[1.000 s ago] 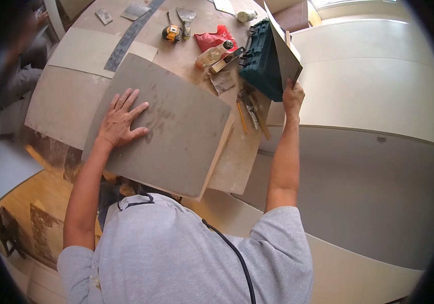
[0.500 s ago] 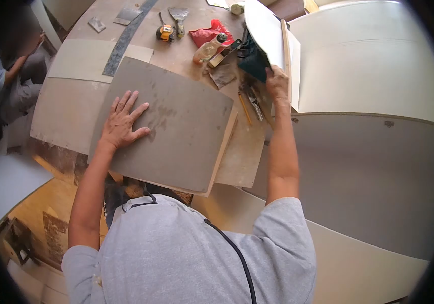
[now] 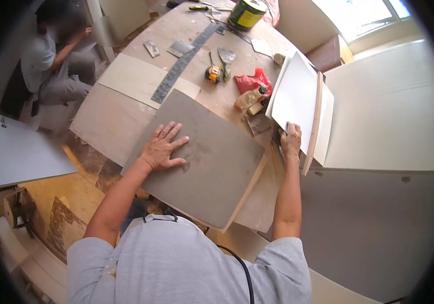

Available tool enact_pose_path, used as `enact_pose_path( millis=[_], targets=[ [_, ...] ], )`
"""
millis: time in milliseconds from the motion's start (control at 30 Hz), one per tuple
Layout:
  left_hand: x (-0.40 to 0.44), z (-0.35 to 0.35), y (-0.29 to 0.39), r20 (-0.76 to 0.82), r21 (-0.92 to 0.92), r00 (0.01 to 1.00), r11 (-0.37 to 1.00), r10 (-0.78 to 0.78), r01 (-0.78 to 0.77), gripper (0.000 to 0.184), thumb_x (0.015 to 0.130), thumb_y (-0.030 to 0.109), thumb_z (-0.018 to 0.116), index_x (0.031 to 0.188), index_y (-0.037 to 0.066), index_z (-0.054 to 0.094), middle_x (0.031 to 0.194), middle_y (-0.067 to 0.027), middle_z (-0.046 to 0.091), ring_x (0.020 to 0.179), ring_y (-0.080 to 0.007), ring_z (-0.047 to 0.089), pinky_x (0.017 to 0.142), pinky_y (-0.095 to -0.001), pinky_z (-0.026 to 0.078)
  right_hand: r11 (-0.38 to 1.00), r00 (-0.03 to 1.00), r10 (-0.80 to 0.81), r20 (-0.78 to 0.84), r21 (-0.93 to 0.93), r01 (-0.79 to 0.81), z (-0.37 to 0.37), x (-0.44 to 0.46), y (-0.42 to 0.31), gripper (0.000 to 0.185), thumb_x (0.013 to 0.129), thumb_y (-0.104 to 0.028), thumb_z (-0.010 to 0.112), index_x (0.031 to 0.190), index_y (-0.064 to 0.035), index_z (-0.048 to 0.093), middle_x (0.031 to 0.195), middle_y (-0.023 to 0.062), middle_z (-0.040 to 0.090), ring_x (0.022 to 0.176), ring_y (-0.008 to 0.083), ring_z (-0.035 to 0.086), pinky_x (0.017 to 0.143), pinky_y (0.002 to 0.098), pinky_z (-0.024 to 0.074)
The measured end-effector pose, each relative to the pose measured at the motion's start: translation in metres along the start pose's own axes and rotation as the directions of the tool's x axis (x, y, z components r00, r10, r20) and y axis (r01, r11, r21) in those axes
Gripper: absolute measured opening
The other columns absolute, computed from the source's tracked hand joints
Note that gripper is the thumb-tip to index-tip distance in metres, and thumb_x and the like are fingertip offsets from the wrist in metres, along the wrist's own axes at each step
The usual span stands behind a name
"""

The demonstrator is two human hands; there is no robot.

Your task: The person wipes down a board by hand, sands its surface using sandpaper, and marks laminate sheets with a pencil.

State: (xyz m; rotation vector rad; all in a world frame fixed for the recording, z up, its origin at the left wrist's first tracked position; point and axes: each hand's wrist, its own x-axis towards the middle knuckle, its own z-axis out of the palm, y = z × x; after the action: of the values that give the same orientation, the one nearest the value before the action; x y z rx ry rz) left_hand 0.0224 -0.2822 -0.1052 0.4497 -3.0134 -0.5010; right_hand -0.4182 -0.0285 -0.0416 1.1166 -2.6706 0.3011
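Two bare hands are at work: the left hand (image 3: 162, 153), fingers spread, lies on a grey board (image 3: 207, 157) atop the table (image 3: 200, 67). The right hand (image 3: 291, 142) grips the near end of a white sheet (image 3: 294, 96) at the table's right side, its long axis running away from the person.

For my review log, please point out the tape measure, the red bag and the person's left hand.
Tape measure (image 3: 213, 75): head view, on its orange and black case.
Red bag (image 3: 255, 80): head view, on its crumpled side.
Left hand (image 3: 159, 154): head view, back of the hand.
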Motion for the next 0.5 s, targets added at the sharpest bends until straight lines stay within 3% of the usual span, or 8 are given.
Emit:
enact_pose_path(
  millis=[67, 133, 200, 267, 333, 433, 500],
  targets=[
    [0.001, -0.001, 0.000, 0.007, 0.009, 1.000, 1.000, -0.011, 0.011, 0.083, 0.089, 0.078, 0.054, 0.157, 0.029, 0.049, 0.173, -0.0135, 0.023, 0.161, -0.0316, 0.014, 0.130, -0.0499, 0.008, 0.999, 1.000, -0.026, -0.016, 0.021, 0.026, -0.009, -0.009, -0.004, 0.043, 0.090, -0.014, 0.074, 0.130, -0.0013, 0.065, 0.127, 0.0228, 0.064, 0.120, 0.0419, 0.060, 0.105, 0.0474, 0.0488],
    [-0.001, 0.000, -0.003, -0.018, -0.012, 1.000, 1.000, 0.009, -0.009, 0.083, 0.088, 0.076, 0.057, 0.155, 0.028, 0.051, 0.171, -0.0149, 0.025, 0.160, -0.0336, 0.017, 0.129, -0.0520, 0.012, 0.999, 0.981, -0.034, -0.188, 0.027, 0.040, -0.006, -0.020, -0.011, 0.041, 0.091, -0.013, 0.074, 0.128, 0.0010, 0.066, 0.128, 0.0229, 0.064, 0.120, 0.0422, 0.060, 0.105, 0.0479, 0.0483],
    [-0.002, 0.000, -0.004, 0.005, -0.002, 1.000, 1.000, -0.025, 0.025, 0.084, 0.089, 0.079, 0.052, 0.157, 0.029, 0.048, 0.173, -0.0145, 0.023, 0.161, -0.0331, 0.015, 0.130, -0.0511, 0.009, 0.971, 0.970, 0.091, -0.225, 0.238, -0.036, -0.015, -0.038, -0.043, 0.037, 0.092, -0.013, 0.072, 0.125, 0.0030, 0.066, 0.130, 0.0233, 0.063, 0.123, 0.0412, 0.059, 0.105, 0.0479, 0.0476],
    [-0.002, -0.001, -0.003, 0.016, -0.029, 1.000, 1.000, 0.004, -0.004, 0.085, 0.089, 0.079, 0.053, 0.158, 0.029, 0.048, 0.173, -0.0147, 0.023, 0.161, -0.0331, 0.015, 0.130, -0.0512, 0.009, 0.918, 0.972, 0.048, -0.232, 0.394, 0.049, -0.017, -0.062, -0.085, 0.034, 0.095, -0.013, 0.071, 0.124, 0.0027, 0.067, 0.132, 0.0237, 0.062, 0.126, 0.0402, 0.058, 0.107, 0.0481, 0.0466],
    [0.000, -0.003, -0.004, 0.004, -0.013, 1.000, 1.000, 0.002, -0.002, 0.084, 0.090, 0.079, 0.052, 0.157, 0.028, 0.048, 0.173, -0.0149, 0.023, 0.161, -0.0332, 0.015, 0.130, -0.0516, 0.009, 0.887, 0.986, -0.055, -0.160, 0.445, 0.122, -0.009, -0.092, -0.132, 0.035, 0.096, -0.013, 0.070, 0.128, 0.0011, 0.066, 0.135, 0.0237, 0.060, 0.131, 0.0408, 0.055, 0.111, 0.0484, 0.0442],
    [-0.006, -0.002, -0.001, 0.024, -0.040, 1.000, 0.999, -0.014, 0.015, 0.084, 0.090, 0.079, 0.051, 0.157, 0.028, 0.048, 0.173, -0.0151, 0.022, 0.161, -0.0338, 0.015, 0.130, -0.0517, 0.009, 0.860, 0.993, -0.115, -0.016, 0.499, 0.108, 0.011, -0.132, -0.191, 0.039, 0.096, -0.013, 0.070, 0.132, -0.0011, 0.065, 0.144, 0.0247, 0.055, 0.138, 0.0430, 0.049, 0.116, 0.0486, 0.0411],
    [-0.003, 0.003, -0.007, -0.046, 0.002, 0.998, 0.999, 0.052, -0.052, 0.085, 0.089, 0.080, 0.051, 0.155, 0.027, 0.051, 0.170, -0.0170, 0.027, 0.159, -0.0370, 0.020, 0.128, -0.0539, 0.014, 0.817, 0.993, -0.110, 0.053, 0.574, 0.059, 0.037, -0.146, -0.212, 0.043, 0.096, -0.018, 0.070, 0.136, -0.0032, 0.064, 0.151, 0.0260, 0.049, 0.144, 0.0446, 0.042, 0.120, 0.0510, 0.0354]
  ],
)
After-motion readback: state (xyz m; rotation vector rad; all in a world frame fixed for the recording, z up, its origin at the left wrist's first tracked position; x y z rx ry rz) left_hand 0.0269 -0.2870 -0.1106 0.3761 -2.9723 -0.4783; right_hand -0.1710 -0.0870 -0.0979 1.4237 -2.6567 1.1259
